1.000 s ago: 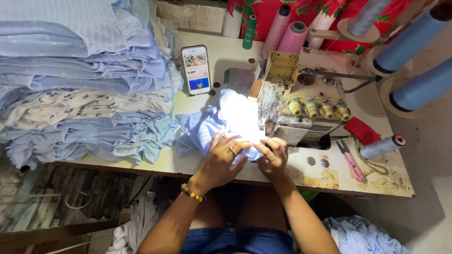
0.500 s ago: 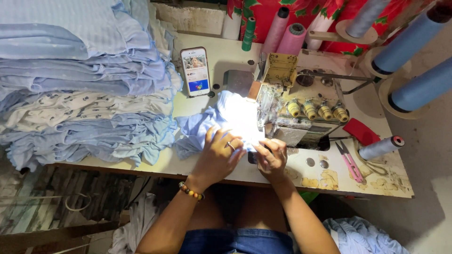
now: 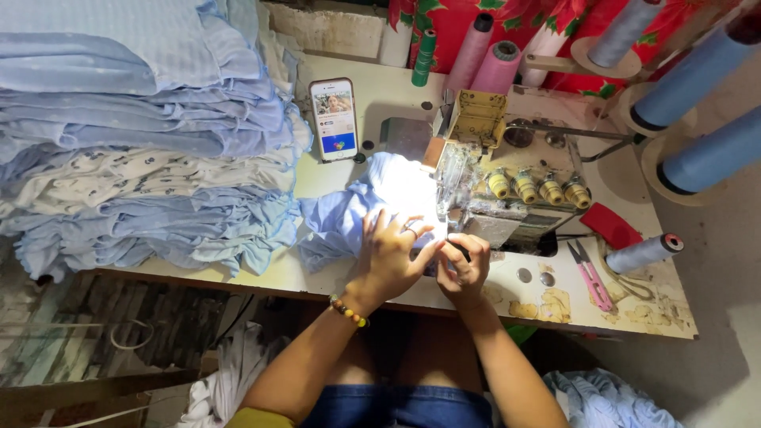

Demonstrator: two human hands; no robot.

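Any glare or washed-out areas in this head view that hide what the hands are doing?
Head view: the machine lamp blows out the light blue cloth beside the sewing machine, erasing its folds; the left hand and right hand stay readable at the glare's edge; the stacked fabric is evenly lit; the floor at lower left lies dim.
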